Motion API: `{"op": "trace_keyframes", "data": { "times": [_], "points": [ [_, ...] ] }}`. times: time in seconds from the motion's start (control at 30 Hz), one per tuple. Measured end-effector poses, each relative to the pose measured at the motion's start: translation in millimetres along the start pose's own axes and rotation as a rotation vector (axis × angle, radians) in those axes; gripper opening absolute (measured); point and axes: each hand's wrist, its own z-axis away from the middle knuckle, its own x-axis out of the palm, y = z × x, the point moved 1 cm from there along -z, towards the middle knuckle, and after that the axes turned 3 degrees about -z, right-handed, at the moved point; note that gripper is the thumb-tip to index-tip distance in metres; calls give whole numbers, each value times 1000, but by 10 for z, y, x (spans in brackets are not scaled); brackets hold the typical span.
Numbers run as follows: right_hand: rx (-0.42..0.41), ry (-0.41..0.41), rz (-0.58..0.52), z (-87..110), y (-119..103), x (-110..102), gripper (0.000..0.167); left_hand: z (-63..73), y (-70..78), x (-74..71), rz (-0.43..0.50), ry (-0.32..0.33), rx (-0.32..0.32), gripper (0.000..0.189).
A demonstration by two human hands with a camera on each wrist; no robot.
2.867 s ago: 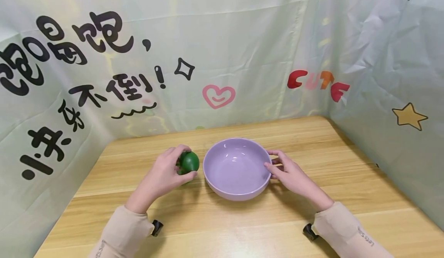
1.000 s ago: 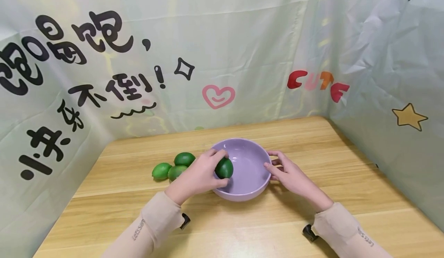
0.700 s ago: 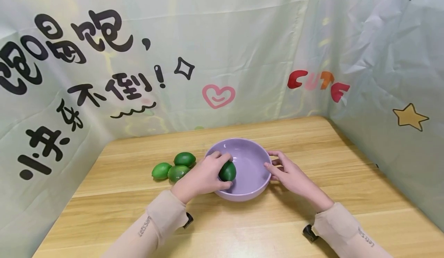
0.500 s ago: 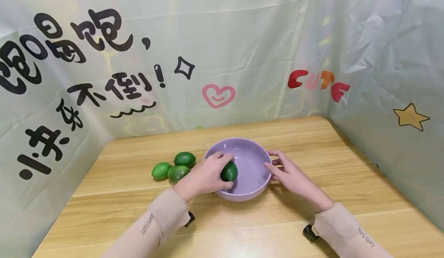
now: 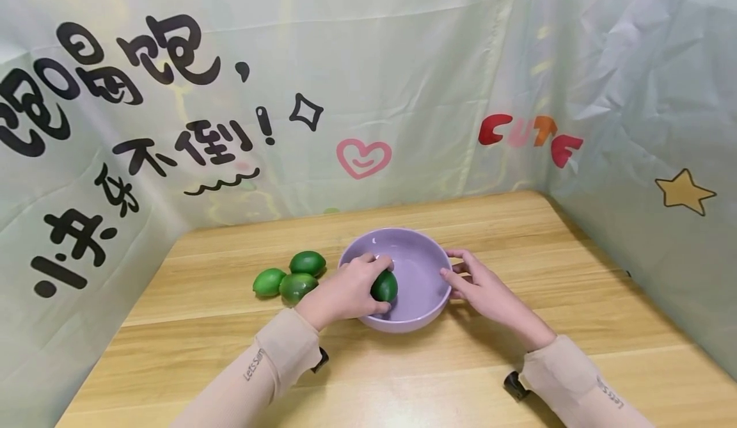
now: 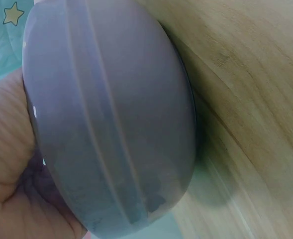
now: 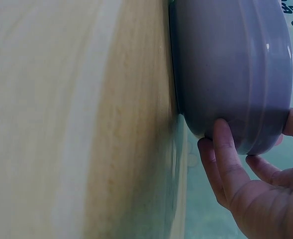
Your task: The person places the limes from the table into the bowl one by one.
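In the head view a round purple bowl [image 5: 420, 271] stands upright on the wooden table. My left hand [image 5: 348, 287] reaches over its left rim and grips a dark green lime [image 5: 384, 286] low inside. Whether that lime touches the bottom I cannot tell. At the right side of the bowl, my right hand [image 5: 480, 287] holds the rim, thumb at the edge and fingers against the outer wall. The right wrist view shows those fingertips [image 7: 222, 127] on the bowl's side. In the left wrist view the bowl's outer wall [image 6: 121, 109] hides the lime and the left fingers.
Three more limes lie together left of the bowl: one bright green [image 5: 269, 283], one behind [image 5: 308, 263], and one nearer [image 5: 296, 288], partly beside the left forearm. The wooden table [image 5: 403, 383] meets a printed cloth backdrop [image 5: 426, 127] at its back and sides.
My left hand has carried the lime rightward from the group on the table, over the rim and down into the bowl. The right hand and bowl have stayed in place.
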Motion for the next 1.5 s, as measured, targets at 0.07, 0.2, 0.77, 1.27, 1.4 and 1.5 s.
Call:
{"op": "trace_keyframes", "data": {
  "times": [0.07,0.2,0.77,1.27,1.4,1.5],
  "points": [
    [-1,-2,-2,-4,0,2,55,-4,-5,7,9,-10,-7,54],
    [1,-4,-6,-5,-1,5,55,-10,-15,21,16,-25,-14,55],
    [-3,-6,-7,12,-13,2,55,-27,-10,15,12,-45,-4,55],
    [5,-9,-8,4,-12,16,55,-13,-35,45,19,-12,-5,56],
    [4,-10,-5,9,-11,11,56,-4,-43,52,31,14,8,53],
    [2,-11,-4,14,-5,5,56,11,-43,44,27,40,27,52]
  ]
}}
